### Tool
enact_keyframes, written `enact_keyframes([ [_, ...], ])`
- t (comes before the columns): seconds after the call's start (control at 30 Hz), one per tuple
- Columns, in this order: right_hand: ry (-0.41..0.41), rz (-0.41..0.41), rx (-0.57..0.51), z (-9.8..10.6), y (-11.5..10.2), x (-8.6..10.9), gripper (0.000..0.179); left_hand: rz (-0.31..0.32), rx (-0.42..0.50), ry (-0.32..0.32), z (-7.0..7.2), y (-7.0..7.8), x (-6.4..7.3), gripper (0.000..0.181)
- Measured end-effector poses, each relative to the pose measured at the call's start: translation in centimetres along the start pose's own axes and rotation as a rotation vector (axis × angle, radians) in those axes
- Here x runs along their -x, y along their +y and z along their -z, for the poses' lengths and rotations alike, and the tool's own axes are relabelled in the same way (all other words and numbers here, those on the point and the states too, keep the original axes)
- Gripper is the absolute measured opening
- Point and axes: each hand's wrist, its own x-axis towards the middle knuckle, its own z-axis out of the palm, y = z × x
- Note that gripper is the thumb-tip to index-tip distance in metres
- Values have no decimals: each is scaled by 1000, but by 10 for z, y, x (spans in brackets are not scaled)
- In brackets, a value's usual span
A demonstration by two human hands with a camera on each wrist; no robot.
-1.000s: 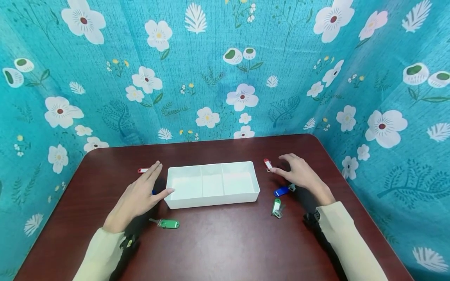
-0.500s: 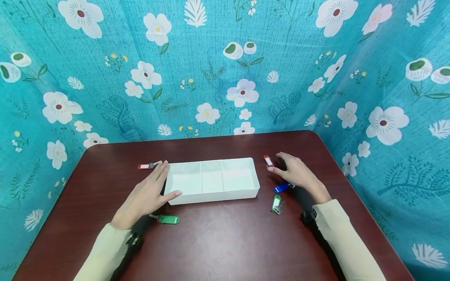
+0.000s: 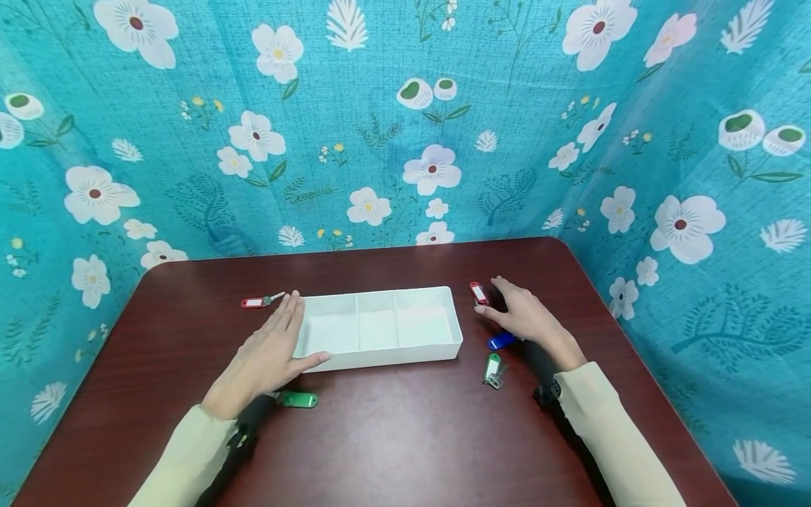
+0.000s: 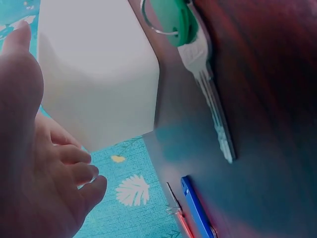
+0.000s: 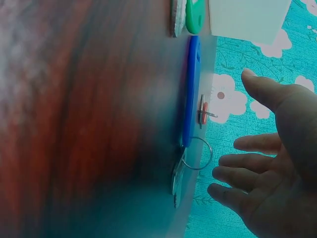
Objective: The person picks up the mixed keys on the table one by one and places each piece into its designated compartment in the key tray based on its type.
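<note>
My left hand (image 3: pixel 266 352) is at the left end of a white three-compartment tray (image 3: pixel 393 357), fingers straight, thumb overlapping the front wall. Below it lies a green key tag (image 3: pixel 299 400); its key (image 4: pixel 210 94) shows in the left wrist view. Past the fingertips is a red key tag (image 3: pixel 252 303). A blue key tag (image 4: pixel 195 206), hidden under the hand in the head view, shows in the left wrist view. My right hand (image 3: pixel 526 313), fingers loosely bent and holding nothing, hovers beside another red key tag (image 3: pixel 478 292). Closer to me lie a second blue key tag (image 3: pixel 502 341) and a green one (image 3: pixel 492 367).
Everything rests on a dark red-brown table (image 3: pixel 405 436) with rounded far corners. A turquoise flowered curtain (image 3: pixel 380 127) hangs behind the table and along its sides. Dark wrist straps with devices (image 3: pixel 548 394) sit under both sleeves.
My left hand has moved right to the tray's end, uncovering the red key tag behind it. The right hand has shifted only slightly, still beside the other red tag. The tray stays put.
</note>
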Motion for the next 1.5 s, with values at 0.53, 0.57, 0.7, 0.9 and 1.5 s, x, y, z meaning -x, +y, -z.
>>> enact_keyframes([
  [0.53, -51, -6, 32, -5, 0, -3, 88, -3, -55, 24, -6, -2, 0, 121],
  [0.57, -54, -4, 35, -5, 0, -3, 88, -2, -56, 25, -7, -2, 0, 122],
  [0.7, -71, 13, 50, -7, -2, -4, 88, 2, -64, 37, -9, -2, 1, 122],
  [0.9, -90, 20, 92, -9, -4, -5, 89, 7, -76, 55, -12, -1, 1, 122],
  [1.5, -162, -33, 147, -4, -11, -10, 85, 61, -38, 37, -12, -2, 2, 122],
])
